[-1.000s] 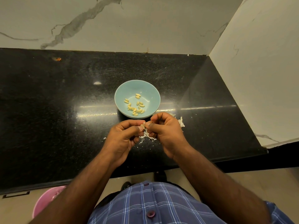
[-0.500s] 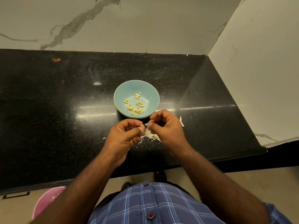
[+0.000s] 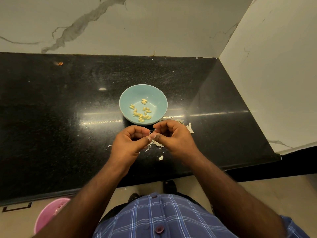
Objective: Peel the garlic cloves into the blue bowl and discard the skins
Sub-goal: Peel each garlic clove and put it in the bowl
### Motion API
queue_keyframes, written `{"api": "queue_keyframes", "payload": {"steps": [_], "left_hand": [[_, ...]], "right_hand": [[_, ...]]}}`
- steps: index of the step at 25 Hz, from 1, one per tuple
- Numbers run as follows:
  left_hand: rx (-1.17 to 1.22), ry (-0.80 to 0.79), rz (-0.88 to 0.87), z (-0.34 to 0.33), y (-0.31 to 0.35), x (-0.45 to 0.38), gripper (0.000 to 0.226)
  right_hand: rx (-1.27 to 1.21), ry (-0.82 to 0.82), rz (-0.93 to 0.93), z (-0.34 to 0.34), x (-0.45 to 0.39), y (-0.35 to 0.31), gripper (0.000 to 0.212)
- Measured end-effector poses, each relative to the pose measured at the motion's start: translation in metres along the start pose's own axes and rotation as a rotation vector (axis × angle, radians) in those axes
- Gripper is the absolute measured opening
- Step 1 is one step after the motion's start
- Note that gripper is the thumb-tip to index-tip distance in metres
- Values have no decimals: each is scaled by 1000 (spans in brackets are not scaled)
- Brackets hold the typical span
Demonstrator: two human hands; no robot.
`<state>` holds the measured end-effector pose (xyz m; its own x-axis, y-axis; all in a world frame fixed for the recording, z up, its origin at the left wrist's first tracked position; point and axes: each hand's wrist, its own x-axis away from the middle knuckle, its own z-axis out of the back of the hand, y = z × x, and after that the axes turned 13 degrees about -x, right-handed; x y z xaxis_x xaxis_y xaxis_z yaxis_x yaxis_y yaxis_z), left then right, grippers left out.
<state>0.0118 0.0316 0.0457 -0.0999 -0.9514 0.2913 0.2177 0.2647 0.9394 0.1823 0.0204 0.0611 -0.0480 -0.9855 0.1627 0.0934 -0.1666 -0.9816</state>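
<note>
A kitchen corner: pale marble-look walls with grey veins meet behind a glossy black speckled bench that mirrors the ceiling light in long streaks. Near the middle of the bench sits the blue bowl, round, smooth and shallow, holding a loose scatter of small, pale yellow, oval peeled cloves. Just in front of the bowl, towards the person, the left hand and the right hand meet thumb tip to thumb tip with fingers curled; each grip is pressed together at the tips, apparently pinching one small clove between them, though the clove itself is hidden by the fingers and its long axis cannot be told. The bowl lies straight ahead of the pinch, its near rim just beyond the knuckles, about equally close to both hands, so a short forward reach should drop a clove in. Thin, papery white skins lie crumpled on the bench under and to the right of the hands. A pink bin stands on the floor below the bench edge, at the person's left.
</note>
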Motion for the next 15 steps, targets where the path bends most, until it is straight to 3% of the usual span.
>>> {"api": "queue_keyframes", "payload": {"steps": [7, 15], "left_hand": [[-17, -17, -7, 0, 0, 4, 15], [315, -100, 174, -1, 0, 5, 14]], "right_hand": [[-106, 55, -20, -10, 0, 6, 18], [-337, 66, -105, -14, 5, 5, 17]]}}
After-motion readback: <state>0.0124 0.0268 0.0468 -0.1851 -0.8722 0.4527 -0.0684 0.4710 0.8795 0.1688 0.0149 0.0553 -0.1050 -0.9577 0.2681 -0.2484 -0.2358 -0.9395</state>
